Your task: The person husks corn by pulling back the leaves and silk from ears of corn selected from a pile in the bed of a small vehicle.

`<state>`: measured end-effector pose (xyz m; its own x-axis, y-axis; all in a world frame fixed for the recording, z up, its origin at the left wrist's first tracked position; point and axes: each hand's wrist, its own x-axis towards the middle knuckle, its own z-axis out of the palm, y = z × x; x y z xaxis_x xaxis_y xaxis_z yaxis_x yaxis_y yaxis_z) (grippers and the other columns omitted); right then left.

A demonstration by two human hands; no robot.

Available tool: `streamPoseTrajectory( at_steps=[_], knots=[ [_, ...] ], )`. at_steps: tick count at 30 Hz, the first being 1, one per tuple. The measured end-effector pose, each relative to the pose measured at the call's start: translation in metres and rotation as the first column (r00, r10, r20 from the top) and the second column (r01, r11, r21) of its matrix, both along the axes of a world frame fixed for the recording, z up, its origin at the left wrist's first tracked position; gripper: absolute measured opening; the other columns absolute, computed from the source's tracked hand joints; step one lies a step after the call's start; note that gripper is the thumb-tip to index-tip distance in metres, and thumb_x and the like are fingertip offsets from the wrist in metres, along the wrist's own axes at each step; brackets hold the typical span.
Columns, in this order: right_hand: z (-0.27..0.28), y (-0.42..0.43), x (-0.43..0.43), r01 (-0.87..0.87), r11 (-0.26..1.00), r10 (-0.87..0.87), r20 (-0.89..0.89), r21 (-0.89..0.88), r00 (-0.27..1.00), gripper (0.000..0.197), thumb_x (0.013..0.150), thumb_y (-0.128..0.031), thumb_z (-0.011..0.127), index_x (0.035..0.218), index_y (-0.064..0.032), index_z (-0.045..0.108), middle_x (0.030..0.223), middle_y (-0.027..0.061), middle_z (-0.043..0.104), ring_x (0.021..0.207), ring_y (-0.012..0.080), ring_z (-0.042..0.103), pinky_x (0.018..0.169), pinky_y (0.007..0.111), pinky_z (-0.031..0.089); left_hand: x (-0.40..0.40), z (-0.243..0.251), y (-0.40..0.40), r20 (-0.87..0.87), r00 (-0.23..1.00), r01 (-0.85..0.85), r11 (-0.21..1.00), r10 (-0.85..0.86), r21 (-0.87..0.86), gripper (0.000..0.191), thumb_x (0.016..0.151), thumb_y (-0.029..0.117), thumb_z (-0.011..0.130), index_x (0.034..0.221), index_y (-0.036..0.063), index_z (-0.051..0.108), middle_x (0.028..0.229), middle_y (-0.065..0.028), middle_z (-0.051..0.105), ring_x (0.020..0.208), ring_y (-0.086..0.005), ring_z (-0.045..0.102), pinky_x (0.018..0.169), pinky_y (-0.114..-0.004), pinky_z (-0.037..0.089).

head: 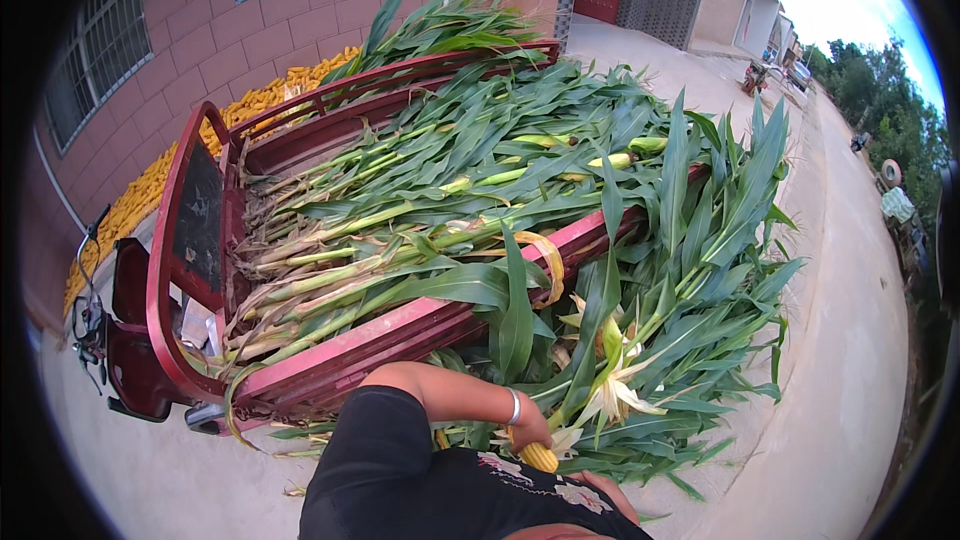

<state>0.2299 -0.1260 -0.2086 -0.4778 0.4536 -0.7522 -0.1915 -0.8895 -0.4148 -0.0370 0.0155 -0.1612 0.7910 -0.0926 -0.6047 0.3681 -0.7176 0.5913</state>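
My left hand (531, 427), with a metal bracelet at its wrist, is closed around a husked yellow ear of corn (539, 457) close to my chest. Pale peeled husk (566, 441) lies just beside that hand. Only a strip of skin of my right hand or forearm (611, 493) shows past my black shirt; its fingers and anything they hold are hidden. In front of me, leafy green corn stalks (697, 300) hang down beside the cart. Among them is an ear with its whitish husk pulled open (616, 390).
A red three-wheeled cargo cart (405, 326) is loaded with cut corn stalks (450, 187), some bearing ears. Its handlebar (91, 315) is at left. Husked yellow cobs (150, 195) are heaped along a pink block wall (247, 37). A concrete road (847, 300) runs along the right.
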Motion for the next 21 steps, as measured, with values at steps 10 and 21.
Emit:
streamPoseTrajectory(
  at_steps=[10,21],
  knots=[
    [0.013,0.177,-0.036,-0.018,0.923,-0.008,0.065,0.385,0.998,0.024,0.096,-0.024,0.052,0.097,-0.0021,0.061,0.098,0.0113,0.068,0.084,0.0157,0.064,0.074,0.026,0.05,-0.383,0.369,0.204,0.396,-0.785,-0.586,-0.364,0.476,-0.724,0.092,0.084,0.054,0.056,0.147,0.0086,0.007,0.145,-0.0218,0.023,0.129,-0.0326,0.037,0.104,-0.044,0.033],
    [0.109,0.363,-0.244,-0.393,0.042,-0.102,0.395,0.919,0.913,0.02,0.09,-0.02,0.059,0.094,-0.0015,0.063,0.09,0.008,0.066,0.083,0.0201,0.063,0.076,0.031,0.048,-0.426,0.183,0.11,0.561,-0.77,-0.604,-0.633,0.305,-0.485,0.014,0.092,0.016,0.058,0.101,0.0077,0.064,0.091,-0.001,0.068,0.077,-0.0057,0.06,0.064,-0.018,0.044]
  ],
)
